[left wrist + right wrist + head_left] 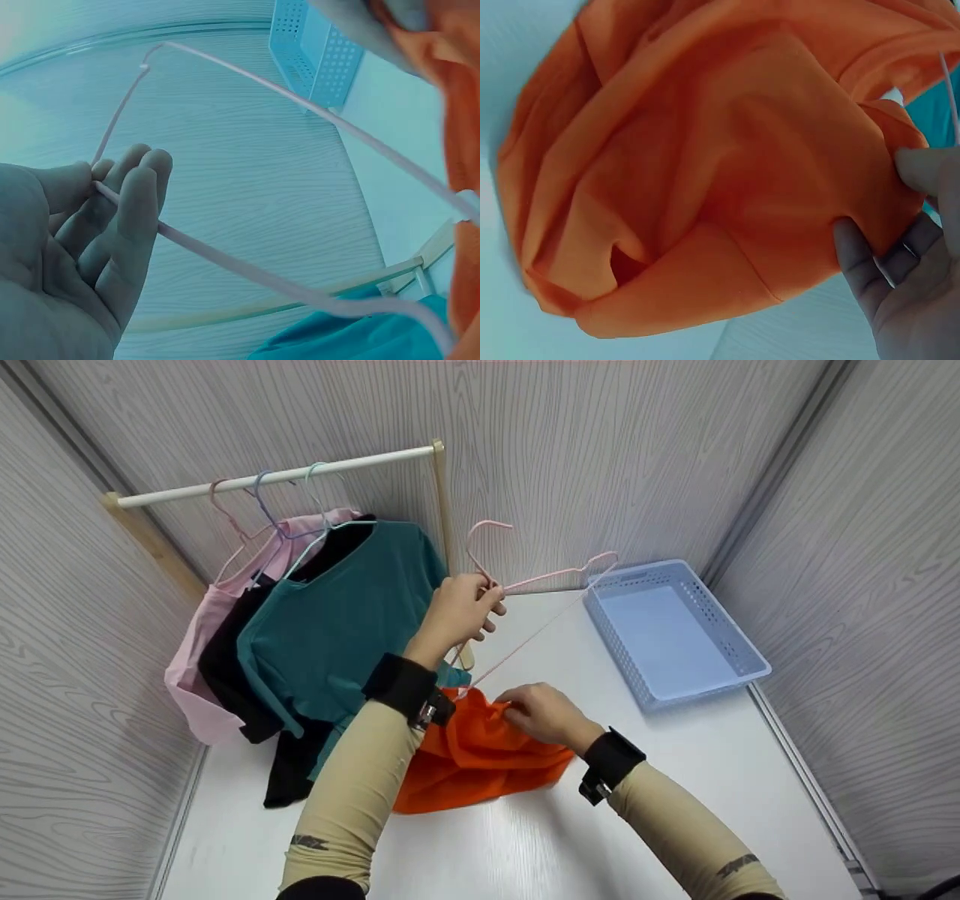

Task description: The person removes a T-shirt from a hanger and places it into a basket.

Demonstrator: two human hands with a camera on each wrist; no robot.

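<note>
A pink hanger [546, 577] is pinched near the base of its hook by my left hand [459, 611], its hook pointing up. The hanger's lower end dips to an orange garment [469, 757], which hangs bunched below both hands. My right hand [546, 712] pinches a fold of that orange cloth at its upper right. In the right wrist view the thumb and fingers [859, 259] grip the fabric's edge, with a seam and folds of the garment spread beside them. In the left wrist view the hanger passes between thumb and fingers [139, 217].
To the left stands a rack with a white rail [277, 476] and wooden posts. On hangers there hang a teal top [341, 615], a black garment [225, 660] and a pink garment [196, 667]. A light blue perforated basket [675, 637] sits at the right back, near the wall.
</note>
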